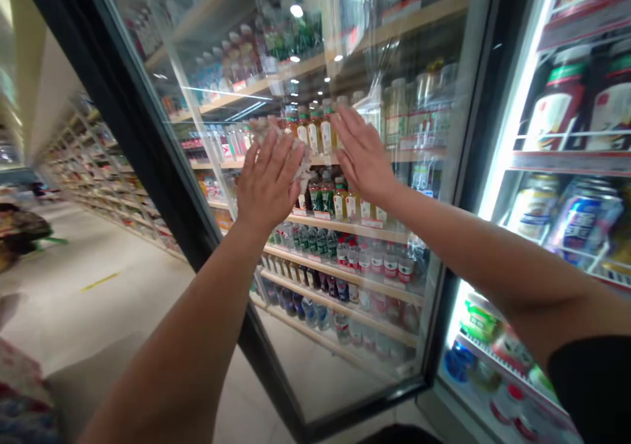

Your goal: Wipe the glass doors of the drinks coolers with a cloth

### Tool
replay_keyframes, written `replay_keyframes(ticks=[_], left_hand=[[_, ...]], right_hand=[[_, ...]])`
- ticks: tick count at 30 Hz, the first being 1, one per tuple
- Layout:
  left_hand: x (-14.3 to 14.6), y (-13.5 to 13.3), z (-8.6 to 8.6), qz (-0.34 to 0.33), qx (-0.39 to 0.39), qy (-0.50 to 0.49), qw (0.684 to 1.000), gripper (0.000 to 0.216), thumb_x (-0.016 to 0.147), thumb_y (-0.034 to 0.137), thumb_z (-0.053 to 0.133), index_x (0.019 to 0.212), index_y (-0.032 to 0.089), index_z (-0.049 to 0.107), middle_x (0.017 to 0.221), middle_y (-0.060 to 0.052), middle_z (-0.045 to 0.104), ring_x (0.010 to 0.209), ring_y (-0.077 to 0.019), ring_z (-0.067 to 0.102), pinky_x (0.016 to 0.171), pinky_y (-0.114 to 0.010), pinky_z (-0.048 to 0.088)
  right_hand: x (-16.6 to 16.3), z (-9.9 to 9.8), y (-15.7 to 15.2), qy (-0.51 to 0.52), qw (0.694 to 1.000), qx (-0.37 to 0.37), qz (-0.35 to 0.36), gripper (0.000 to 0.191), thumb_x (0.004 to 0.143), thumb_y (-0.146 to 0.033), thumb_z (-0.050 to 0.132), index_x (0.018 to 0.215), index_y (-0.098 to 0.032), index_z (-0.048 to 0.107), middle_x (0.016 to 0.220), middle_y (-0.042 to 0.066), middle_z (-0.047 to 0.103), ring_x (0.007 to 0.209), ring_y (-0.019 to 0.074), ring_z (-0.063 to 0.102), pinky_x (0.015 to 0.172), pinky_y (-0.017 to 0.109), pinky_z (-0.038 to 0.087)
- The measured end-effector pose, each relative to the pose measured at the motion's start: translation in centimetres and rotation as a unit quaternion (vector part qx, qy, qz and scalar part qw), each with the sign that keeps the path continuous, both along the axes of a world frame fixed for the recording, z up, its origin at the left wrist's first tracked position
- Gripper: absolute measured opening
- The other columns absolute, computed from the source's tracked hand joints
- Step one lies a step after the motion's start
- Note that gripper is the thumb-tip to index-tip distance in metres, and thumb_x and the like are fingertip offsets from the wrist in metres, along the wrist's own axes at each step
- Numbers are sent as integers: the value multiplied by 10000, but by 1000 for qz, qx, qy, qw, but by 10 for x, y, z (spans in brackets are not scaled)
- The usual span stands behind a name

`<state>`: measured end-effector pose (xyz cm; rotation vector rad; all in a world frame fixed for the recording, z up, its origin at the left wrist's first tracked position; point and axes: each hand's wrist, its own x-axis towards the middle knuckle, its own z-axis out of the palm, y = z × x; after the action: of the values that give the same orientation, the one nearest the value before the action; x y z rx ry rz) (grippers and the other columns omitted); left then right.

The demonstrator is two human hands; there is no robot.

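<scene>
A crumpled whitish cloth (304, 162) lies against the glass door (315, 358) of a drinks cooler. My left hand (269, 184) presses it there, fingers stretched over it, so most of the cloth is hidden under the palm. To the right, my right hand (365, 158) is held flat at the glass with its fingers out and nothing in it. Whether its palm fully touches the pane I cannot tell. Streaks and light reflections mark the upper part of the pane. Bottles on shelves show in and through the glass.
The door's black frame (162, 141) stands swung outward. On the right, lit cooler shelves (566, 161) hold bottles and cans. Long store shelving (113, 161) runs along the left over a pale floor (93, 306) with a yellow strip. A blurred person (22, 230) is at far left.
</scene>
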<state>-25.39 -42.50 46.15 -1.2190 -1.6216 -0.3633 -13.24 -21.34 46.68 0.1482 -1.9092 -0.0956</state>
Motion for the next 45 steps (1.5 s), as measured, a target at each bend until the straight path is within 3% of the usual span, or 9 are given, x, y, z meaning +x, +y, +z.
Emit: replay_keyframes(ticks=[5, 11, 15, 19, 25, 31, 37, 43, 45], left_hand=[[8, -2, 0, 15, 93, -25, 995, 467, 997, 333, 399, 1436, 362, 556, 1700, 53, 251, 1595, -214, 2, 1321, -522, 106], [42, 16, -13, 45, 204, -112, 972, 696, 991, 351, 350, 1646, 180, 191, 1737, -28, 68, 1590, -262, -93, 1327, -537, 49], [57, 43, -20, 10, 79, -74, 994, 718, 962, 489, 476, 1617, 268, 284, 1729, -3, 137, 1572, -308, -143, 1295, -632, -67], [43, 42, 28, 4, -99, -7, 995, 534, 1006, 413, 448, 1536, 376, 407, 1696, 87, 255, 1606, -239, 19, 1320, -567, -22], [20, 20, 86, 84, 190, 20, 978, 653, 1032, 289, 391, 1642, 247, 162, 1737, 26, 84, 1592, -288, -85, 1289, -632, -61], [41, 25, 65, 44, -138, 95, 985, 581, 1069, 306, 364, 1625, 224, 217, 1716, 3, 214, 1600, -210, 83, 1326, -496, 87], [19, 6, 105, 163, 113, 128, 972, 596, 1072, 246, 344, 1627, 153, 148, 1725, -41, -125, 1572, -344, -154, 1285, -606, -5], [36, 23, 51, 68, -201, 149, 966, 524, 1094, 375, 346, 1591, 211, 309, 1720, -48, 190, 1596, -291, -46, 1296, -584, 102], [26, 16, 57, 76, -179, 159, 968, 533, 1081, 356, 391, 1591, 221, 307, 1726, -26, 174, 1595, -274, -71, 1301, -576, 99]], right_hand=[[21, -38, 69, 18, 997, 36, -71, 625, 1042, -579, 243, 1621, -347, 275, 1674, -90, 293, 1579, 252, 232, 1340, 510, 109], [22, -42, 62, 8, 995, 42, -93, 600, 1061, -482, 273, 1636, -315, 244, 1676, -8, 307, 1587, 217, 190, 1316, 568, 165], [26, -43, 67, 15, 996, 45, -76, 599, 1058, -439, 299, 1641, -323, 226, 1673, 1, 326, 1584, 234, 207, 1308, 580, 175], [26, -47, 75, 33, 994, 67, -79, 587, 1052, -380, 304, 1631, -288, 274, 1661, 20, 362, 1575, 240, 247, 1299, 562, 207], [26, -49, 76, 26, 994, 65, -85, 613, 1034, -327, 296, 1640, -250, 251, 1679, 34, 332, 1588, 258, 206, 1296, 571, 173], [28, -48, 77, 28, 993, 70, -90, 617, 1026, -318, 301, 1637, -243, 262, 1675, 45, 343, 1584, 263, 223, 1289, 576, 184], [30, -48, 78, 19, 994, 62, -83, 623, 1033, -335, 279, 1648, -260, 216, 1688, 36, 314, 1589, 270, 200, 1288, 593, 165], [29, -46, 75, 11, 994, 56, -89, 630, 1021, -321, 290, 1645, -257, 229, 1685, 38, 321, 1589, 266, 204, 1288, 596, 168], [29, -46, 73, 11, 995, 55, -88, 633, 1016, -312, 296, 1643, -255, 235, 1684, 40, 324, 1589, 265, 205, 1287, 598, 171]])
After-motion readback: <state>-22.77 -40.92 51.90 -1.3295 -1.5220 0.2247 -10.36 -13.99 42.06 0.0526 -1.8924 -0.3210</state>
